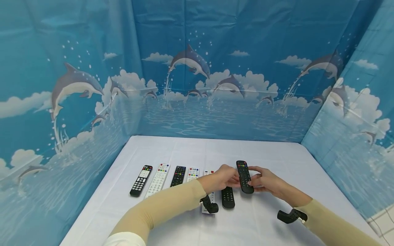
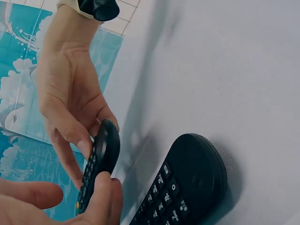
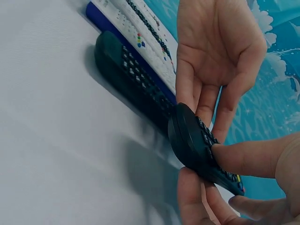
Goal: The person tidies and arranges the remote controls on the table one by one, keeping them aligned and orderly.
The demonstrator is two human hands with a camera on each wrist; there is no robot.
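Held above the white table is a black remote control (image 1: 244,177), its buttons turned upward and toward the head camera. My right hand (image 1: 268,181) pinches its right edge, thumb on the button side and fingers beneath. From the other side my left hand (image 1: 219,179) reaches in; its straight fingers touch the underside, while its thumb stands apart from the remote in the left wrist view. A second black remote (image 1: 228,199) lies on the table just below the left hand, its upper end hidden. Beside that one, a white remote (image 1: 209,208) is partly covered by the left wrist.
Further left, a row holds a black remote with a white panel (image 1: 141,181), a long white remote (image 1: 159,178), a black remote (image 1: 178,175) and a white remote (image 1: 193,173). The left sleeve covers some lower ends. Dolphin-printed curtains (image 1: 215,116) border the table (image 1: 271,153).
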